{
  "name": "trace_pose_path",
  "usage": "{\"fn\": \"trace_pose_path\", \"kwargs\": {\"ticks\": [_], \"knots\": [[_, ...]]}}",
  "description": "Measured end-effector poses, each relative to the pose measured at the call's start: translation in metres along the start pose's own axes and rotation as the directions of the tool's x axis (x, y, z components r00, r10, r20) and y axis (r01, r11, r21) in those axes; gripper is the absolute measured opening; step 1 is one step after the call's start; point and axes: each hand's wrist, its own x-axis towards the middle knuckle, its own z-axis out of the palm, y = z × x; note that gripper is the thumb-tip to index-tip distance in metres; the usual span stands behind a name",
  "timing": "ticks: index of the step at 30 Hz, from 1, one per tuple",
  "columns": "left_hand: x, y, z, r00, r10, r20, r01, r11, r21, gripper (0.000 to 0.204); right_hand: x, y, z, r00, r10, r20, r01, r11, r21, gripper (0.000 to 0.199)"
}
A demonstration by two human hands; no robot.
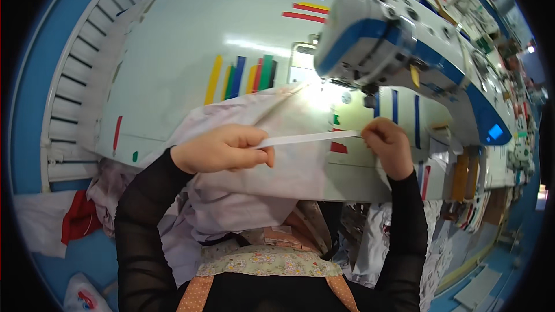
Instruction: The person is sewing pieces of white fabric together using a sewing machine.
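So there's a narrow white fabric strip (pixel 309 137) stretched flat between both hands, just above the front edge of the pale green sewing table (pixel 173 52). The left hand (pixel 222 149) is curled into a loose fist with the strip's end pinched between thumb and fingers, and the right hand (pixel 386 144) is pinching the other end, fingers bunched tight. Under the strip and the left hand is a crumpled pale lilac cloth (pixel 254 179) that spills off the table edge toward the lap. Just behind the right hand sits the white and blue sewing machine (pixel 393 34), its lamp lighting up the cloth near the needle. Coloured tape strips (pixel 240 76) are stuck on the tabletop further back. A red cloth scrap (pixel 80 216) lies down on the left.
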Motion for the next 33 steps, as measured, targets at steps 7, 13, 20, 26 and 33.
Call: {"fn": "trace_pose_path", "kwargs": {"ticks": [7,13,20,26,33], "knots": [[-0.038,-0.046,-0.026,0.884,0.211,-0.416,-0.076,0.946,0.316,0.015,0.023,0.02,-0.009,0.99,0.136,-0.047,-0.133,0.989,0.058,0.009],[-0.045,-0.071,-0.039,0.37,0.769,-0.521,0.295,0.435,0.851,0.012,0.028,0.033,-0.014,0.979,-0.041,-0.2,0.001,0.98,-0.197,0.01],[-0.051,-0.042,-0.111,0.449,0.72,-0.529,0.468,0.315,0.826,0.006,0.037,0.035,-0.006,0.95,-0.242,-0.199,0.156,0.916,-0.369,0.015],[0.058,-0.016,-0.021,0.404,0.776,-0.484,-0.283,0.609,0.741,0.008,0.038,0.04,0.003,0.927,-0.261,-0.27,0.137,0.904,-0.405,0.016],[0.082,-0.029,-0.016,0.587,0.799,-0.132,-0.181,0.288,0.94,0.014,0.04,0.035,-0.002,0.949,-0.187,-0.254,0.079,0.92,-0.383,0.013]]}}
